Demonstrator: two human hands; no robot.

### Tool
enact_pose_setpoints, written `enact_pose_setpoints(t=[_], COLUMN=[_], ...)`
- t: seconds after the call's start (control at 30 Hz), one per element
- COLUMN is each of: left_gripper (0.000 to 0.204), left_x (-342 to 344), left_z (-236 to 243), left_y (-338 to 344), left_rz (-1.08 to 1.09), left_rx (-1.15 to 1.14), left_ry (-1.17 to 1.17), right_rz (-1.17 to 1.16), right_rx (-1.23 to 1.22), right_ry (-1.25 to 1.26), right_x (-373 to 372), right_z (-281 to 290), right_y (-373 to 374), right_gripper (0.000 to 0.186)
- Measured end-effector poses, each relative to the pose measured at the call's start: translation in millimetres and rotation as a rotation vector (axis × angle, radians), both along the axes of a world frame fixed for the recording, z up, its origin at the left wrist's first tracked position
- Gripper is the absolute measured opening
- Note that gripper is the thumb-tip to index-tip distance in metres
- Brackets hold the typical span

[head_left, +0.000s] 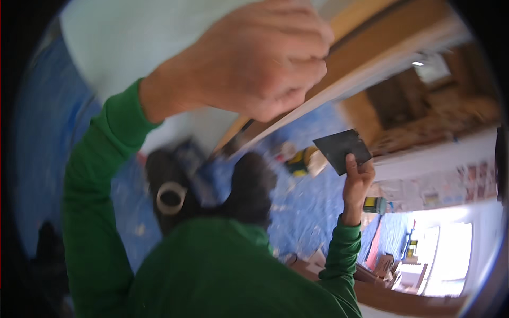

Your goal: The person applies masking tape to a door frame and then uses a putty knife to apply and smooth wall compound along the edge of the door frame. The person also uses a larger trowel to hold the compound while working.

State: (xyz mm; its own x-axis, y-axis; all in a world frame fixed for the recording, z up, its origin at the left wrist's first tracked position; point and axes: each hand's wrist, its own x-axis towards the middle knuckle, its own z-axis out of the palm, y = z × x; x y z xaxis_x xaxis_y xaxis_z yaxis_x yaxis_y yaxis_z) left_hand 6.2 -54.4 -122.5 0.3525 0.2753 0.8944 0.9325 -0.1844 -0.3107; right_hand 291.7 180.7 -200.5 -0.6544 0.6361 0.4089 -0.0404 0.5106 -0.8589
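Note:
At the top middle, my left hand (pixel 254 66) is closed, its fingers curled at the edge of a wooden frame (pixel 371 40) beside a pale panel (pixel 106 42); whatever it grips, if anything, is hidden and blurred. My right hand (pixel 355 185), lower on the right, holds a dark, flat, square sheet (pixel 334 148) with the thumb across its face. A pale ring like a tape roll (pixel 161 197) lies over my dark trousered leg, left of centre.
Blue sheeting (pixel 302 212) covers the floor, with a yellow-and-dark container (pixel 298 165) on it. A teal tin (pixel 375 205) is beside my right hand. Paper-covered surfaces (pixel 424 185) run along the right. Cardboard pieces (pixel 384 265) lie near a bright window (pixel 456 249).

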Motion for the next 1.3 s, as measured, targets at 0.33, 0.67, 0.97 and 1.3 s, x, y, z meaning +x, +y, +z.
enact_pose_setpoints(t=[0.33,0.67,0.97,1.3], left_gripper=[0.021,0.026,0.011,0.007], left_x=[47.0,42.6,14.9,14.8], left_z=[-183.5,147.9,232.2,239.7], left_y=[-183.1,-9.9,84.4,97.3], left_rz=[0.759,0.418,0.804,0.744], left_rx=[-0.274,0.247,0.21,0.162], left_ry=[-0.96,0.22,0.407,0.279], right_rz=[-0.085,-0.115,-0.202,-0.273], right_rx=[0.052,0.428,0.593,0.791], right_ry=[-0.315,0.909,1.006,1.022], right_x=[-1.7,-107.8,-153.2,-153.6], right_z=[-92.6,188.5,246.9,256.5], right_y=[20.1,-8.8,-26.3,-27.1], right_gripper=[0.023,0.02,0.01,0.005])
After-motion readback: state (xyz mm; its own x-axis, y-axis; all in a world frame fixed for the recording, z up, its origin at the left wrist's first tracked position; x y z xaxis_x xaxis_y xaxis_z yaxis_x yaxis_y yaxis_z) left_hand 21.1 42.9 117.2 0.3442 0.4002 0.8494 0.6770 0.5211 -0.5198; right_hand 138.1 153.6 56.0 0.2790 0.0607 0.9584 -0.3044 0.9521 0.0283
